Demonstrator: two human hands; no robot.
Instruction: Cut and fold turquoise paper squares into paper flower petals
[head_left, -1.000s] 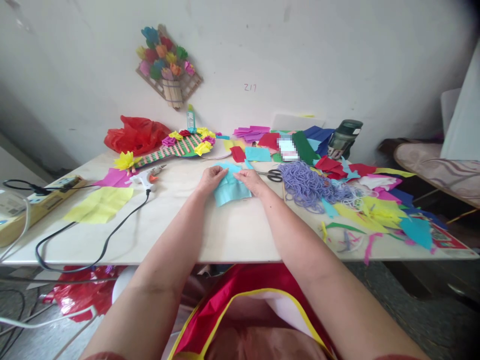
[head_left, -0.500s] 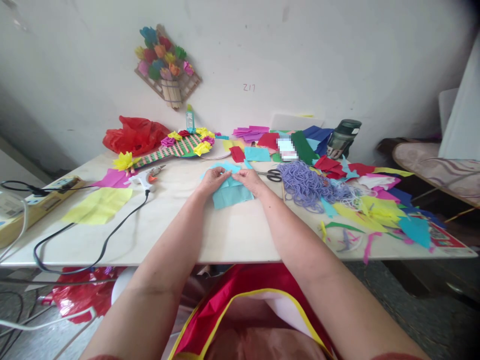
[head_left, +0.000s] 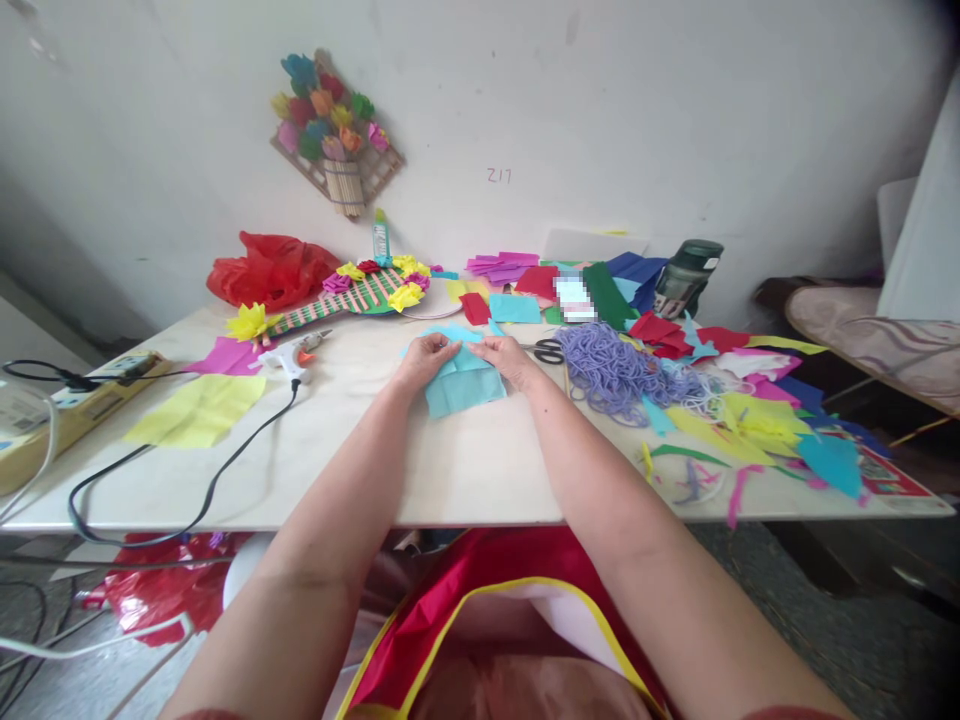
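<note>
Pinching thin light-blue paper point(head_left: 466, 394) between thumb and fingers, the left hand point(head_left: 429, 360) has its grip closed on the sheet's upper left part, while the right hand point(head_left: 502, 358) appears to pinch it near the upper right, its own grip drawn just as narrow. The two sets of fingertips sit near each other, without visibly touching. Taking twelve o'clock as toward the wall point(head_left: 600, 130), the paper lies between and beneath both grips: its broad lower flap spreads out at six o'clock, and more blue shows at twelve, just past the fingers. It should handle as nearly weightless, soft and easily creased, liable to tear under a hard pull, so a gentle hold along its edges or folds looks best. Farther out on the table point(head_left: 480, 470), scissors point(head_left: 549, 350) lie at three o'clock, just beside the right hand, with a tangle of purple yarn point(head_left: 611, 372) beyond. A glue gun point(head_left: 289, 360) rests at nine o'clock, a yellow sheet point(head_left: 199, 410) between eight and nine, and a flower-trimmed craft piece point(head_left: 360, 295) around ten.
</note>
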